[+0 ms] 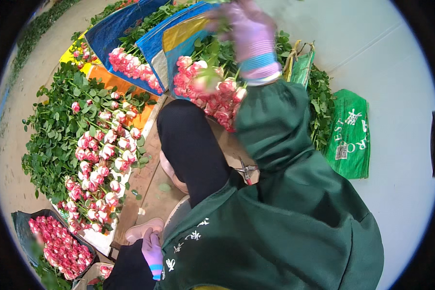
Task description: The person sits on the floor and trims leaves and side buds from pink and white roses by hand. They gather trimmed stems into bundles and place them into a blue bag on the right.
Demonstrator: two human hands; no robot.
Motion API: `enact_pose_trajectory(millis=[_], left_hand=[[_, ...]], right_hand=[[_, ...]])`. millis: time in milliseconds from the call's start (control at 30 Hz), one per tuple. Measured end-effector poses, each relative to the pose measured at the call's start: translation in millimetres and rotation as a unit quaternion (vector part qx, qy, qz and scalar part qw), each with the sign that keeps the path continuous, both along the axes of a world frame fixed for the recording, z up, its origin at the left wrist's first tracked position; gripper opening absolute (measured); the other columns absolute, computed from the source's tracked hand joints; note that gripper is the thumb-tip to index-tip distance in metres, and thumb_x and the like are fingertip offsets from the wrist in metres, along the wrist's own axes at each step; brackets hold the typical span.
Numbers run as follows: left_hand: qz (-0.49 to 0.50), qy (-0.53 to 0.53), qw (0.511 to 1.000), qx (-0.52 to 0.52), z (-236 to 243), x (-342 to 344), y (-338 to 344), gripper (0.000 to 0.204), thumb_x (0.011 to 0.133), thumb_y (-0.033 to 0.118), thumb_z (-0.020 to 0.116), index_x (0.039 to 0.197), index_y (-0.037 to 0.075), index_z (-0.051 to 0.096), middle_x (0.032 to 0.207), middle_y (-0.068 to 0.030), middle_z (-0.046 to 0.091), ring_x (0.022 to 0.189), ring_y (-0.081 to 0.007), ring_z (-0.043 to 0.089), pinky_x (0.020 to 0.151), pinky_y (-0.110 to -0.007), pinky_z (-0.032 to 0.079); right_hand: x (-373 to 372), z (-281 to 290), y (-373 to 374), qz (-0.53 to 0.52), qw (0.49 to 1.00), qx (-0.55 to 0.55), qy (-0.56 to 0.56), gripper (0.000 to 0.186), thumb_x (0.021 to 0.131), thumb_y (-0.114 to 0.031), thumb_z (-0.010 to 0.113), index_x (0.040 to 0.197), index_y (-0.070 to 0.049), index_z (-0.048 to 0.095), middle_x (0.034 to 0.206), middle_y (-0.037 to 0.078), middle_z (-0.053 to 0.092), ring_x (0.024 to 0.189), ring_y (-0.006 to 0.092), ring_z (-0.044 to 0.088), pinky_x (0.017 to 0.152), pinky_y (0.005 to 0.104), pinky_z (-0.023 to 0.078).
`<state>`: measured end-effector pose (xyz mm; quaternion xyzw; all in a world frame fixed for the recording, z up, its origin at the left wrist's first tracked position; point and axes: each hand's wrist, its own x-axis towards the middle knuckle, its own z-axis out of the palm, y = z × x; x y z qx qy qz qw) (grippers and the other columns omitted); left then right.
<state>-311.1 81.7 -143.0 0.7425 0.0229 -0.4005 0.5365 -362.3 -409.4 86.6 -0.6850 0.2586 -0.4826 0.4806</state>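
My right hand (253,36), in a purple glove with a striped blue cuff, reaches over the far bundles of roses and is smeared by motion. Its fingers are too blurred to show what they hold, if anything. Below it lies a bunch of pink and white roses (212,99) in a blue and yellow wrap (186,34). A blurred pale green shape (208,79) hangs over those blooms. My left hand (152,252), gloved alike, rests low by my dark-trousered leg. Its fingers lie extended, with nothing visible in them.
A big pile of leafy pink and white roses (101,154) covers the left of the wooden table (147,169). Pruning shears (247,170) lie beside my knee. A black container of roses (63,249) stands at lower left. A green bag (350,135) lies at right.
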Motion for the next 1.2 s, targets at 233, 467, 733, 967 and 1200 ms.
enact_pose_trajectory(millis=[233, 467, 733, 967, 1200], left_hand=[[-0.040, 0.010, 0.999, -0.031, 12.2, -6.1, -18.0, 0.036, 0.092, 0.009, 0.050, 0.124, -0.007, 0.045, 0.095, -0.0062, 0.060, 0.067, -0.0042, 0.046, 0.059, -0.016, 0.037], [-0.033, -0.057, 0.997, 0.045, 29.2, -7.5, -29.1, 0.036, 0.089, 0.015, 0.054, 0.116, -0.009, 0.052, 0.099, -0.0105, 0.063, 0.083, -0.0134, 0.058, 0.076, -0.024, 0.046], [-0.008, -0.198, 0.980, 0.037, 24.2, 49.0, -32.7, 0.034, 0.091, 0.016, 0.052, 0.119, -0.003, 0.051, 0.093, -0.0053, 0.063, 0.080, -0.0070, 0.055, 0.069, -0.019, 0.043], [0.014, -0.037, 0.998, -0.050, 45.9, 152.9, -117.7, 0.040, 0.091, 0.025, 0.052, 0.123, 0.002, 0.049, 0.097, -0.0051, 0.063, 0.077, -0.0092, 0.058, 0.062, -0.020, 0.045], [0.041, -0.073, 0.996, -0.026, -61.5, 270.9, -208.7, 0.029, 0.085, 0.020, 0.055, 0.109, 0.003, 0.058, 0.081, -0.0055, 0.062, 0.068, -0.0125, 0.056, 0.055, -0.026, 0.044]], right_hand=[[-152.0, -128.3, -126.3, -0.219, 0.921, 0.316, 0.063, 0.048, 0.084, -0.018, 0.062, 0.128, -0.008, 0.045, 0.111, 0.016, 0.057, 0.088, 0.0224, 0.059, 0.066, 0.0321, 0.051], [-150.3, -152.3, -122.8, -0.243, 0.880, -0.037, 0.406, 0.066, 0.081, -0.036, 0.065, 0.136, -0.011, 0.038, 0.137, 0.015, 0.041, 0.119, 0.0254, 0.046, 0.092, 0.0338, 0.039], [-3.3, -44.0, -7.6, 0.004, 0.999, -0.026, 0.019, 0.048, 0.088, -0.021, 0.059, 0.131, -0.004, 0.045, 0.126, 0.014, 0.051, 0.114, 0.0182, 0.050, 0.095, 0.0283, 0.040], [151.7, -45.4, 83.0, 0.212, 0.959, -0.135, 0.130, 0.039, 0.086, -0.028, 0.055, 0.121, -0.012, 0.054, 0.115, 0.010, 0.058, 0.096, 0.0218, 0.060, 0.083, 0.0326, 0.046], [167.0, -91.6, 136.7, 0.335, 0.806, -0.370, 0.318, 0.036, 0.080, -0.020, 0.059, 0.115, -0.011, 0.051, 0.109, 0.012, 0.054, 0.105, 0.0327, 0.052, 0.087, 0.0431, 0.044]])
